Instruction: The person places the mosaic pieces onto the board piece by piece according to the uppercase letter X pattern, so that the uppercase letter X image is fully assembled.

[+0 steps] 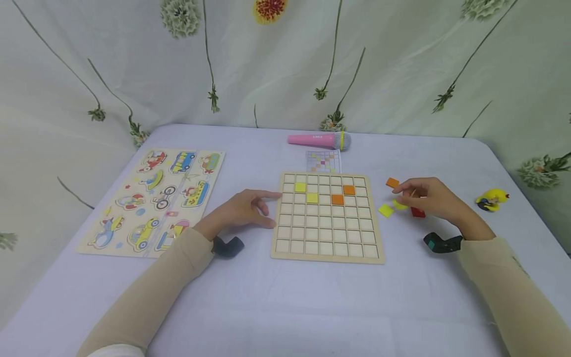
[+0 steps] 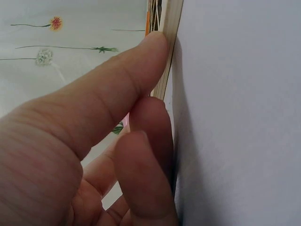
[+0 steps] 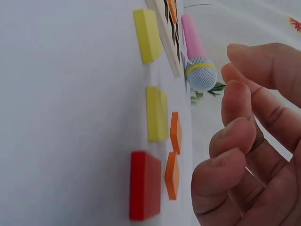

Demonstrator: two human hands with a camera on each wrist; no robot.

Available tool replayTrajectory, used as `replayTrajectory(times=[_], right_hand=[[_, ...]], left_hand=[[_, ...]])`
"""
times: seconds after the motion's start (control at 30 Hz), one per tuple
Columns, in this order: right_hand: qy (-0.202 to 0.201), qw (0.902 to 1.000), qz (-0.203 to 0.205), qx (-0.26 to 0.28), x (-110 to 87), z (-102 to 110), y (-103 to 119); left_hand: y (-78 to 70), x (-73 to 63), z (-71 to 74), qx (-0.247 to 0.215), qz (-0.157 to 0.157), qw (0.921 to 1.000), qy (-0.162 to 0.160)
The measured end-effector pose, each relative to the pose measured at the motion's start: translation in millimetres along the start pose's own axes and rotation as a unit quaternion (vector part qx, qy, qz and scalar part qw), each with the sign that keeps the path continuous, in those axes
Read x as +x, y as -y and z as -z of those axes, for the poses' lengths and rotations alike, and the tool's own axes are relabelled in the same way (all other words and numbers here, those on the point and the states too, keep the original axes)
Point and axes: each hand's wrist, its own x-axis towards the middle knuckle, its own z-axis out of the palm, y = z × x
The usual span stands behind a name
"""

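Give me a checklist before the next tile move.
1. Left hand at board: ok, touching its left edge.
2. Right hand free: ok, holding nothing.
3. Loose tiles available: ok, yellow, orange and red lie near the right hand.
4. Pattern card uncovered: ok, behind the board.
5. Placed yellow tiles and orange tiles match card: cannot tell, print too small.

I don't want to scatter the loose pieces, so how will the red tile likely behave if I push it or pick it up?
The red tile looks stiff, given its straight edges. Lying flat, it would probably slide rather than roll or tip. Being small beside the right hand, it is likely light.
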Motion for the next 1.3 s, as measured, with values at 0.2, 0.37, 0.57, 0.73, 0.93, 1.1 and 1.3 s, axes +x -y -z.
replayTrajectory(times=[0.2, 0.37, 0.57, 0.73, 0.93, 1.1, 1.3], right_hand=[[-0.008, 0.9997, -0.023, 0.007, -7.8, 5.5, -23.0], [-0.011, 0.9988, -0.045, 0.017, -11.9, 10.1, -33.9], [-0.01, 0.9971, -0.067, 0.037, -15.9, 13.2, -42.7], [0.003, 0.9962, -0.077, 0.041, -17.3, 15.9, -48.9], [0.03, 0.9969, -0.061, 0.04, -17.5, 20.2, -53.1], [0.045, 0.9954, -0.075, 0.04, -19.7, 22.8, -48.3], [0.044, 0.9951, -0.084, 0.024, -22.8, 23.5, -44.7]], left_hand=[[1.2, 0.7, -0.2, -0.003, -0.001, 1.0, 0.002], [1.7, 0.9, 0.4, -0.006, 0.002, 1.0, 0.004], [2.5, 1.6, 0.7, -0.007, 0.002, 1.0, 0.005], [1.5, 1.1, 0.3, -0.003, 0.003, 1.0, 0.003], [-0.2, 0.4, 0.7, 0.001, 0.007, 1.0, 0.002], [0.4, 0.1, 0.5, 0.0, 0.003, 1.0, 0.002], [0.6, -0.5, 0.2, -0.002, -0.001, 1.0, 0.003]])
